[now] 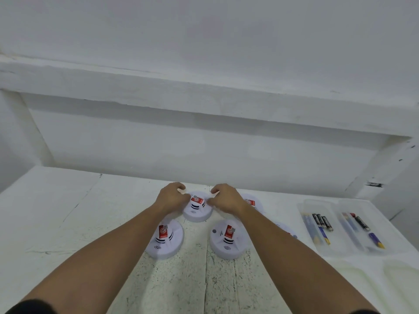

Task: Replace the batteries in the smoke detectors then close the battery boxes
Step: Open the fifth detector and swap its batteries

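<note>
Both forearms reach straight out from the bottom corners and converge over the middle of the white painted wooden table. Left hand and right hand are palm down, knuckles up, fingers curled. Each pinches an opposite side of the far rim of the round white plastic smoke detector in the far centre.

Held detector lies flat on the table, face up. Its red-and-white label sits toward the far edge, and black slots and arc marks sit toward the near edge. The line from label to arcs runs away-to-near, leaning a little left at the near end.

Near-left detector and near-right detector also lie flat, face up, labels on their far halves, both untouched. A far-right detector shows partly behind the right hand. Another white disc edge shows just past the right forearm, mostly hidden.

Well to the right are two clear plastic trays, side by side: left tray, right tray. Each holds black batteries and blue-and-yellow ones, long axes running roughly away-to-near.
</note>
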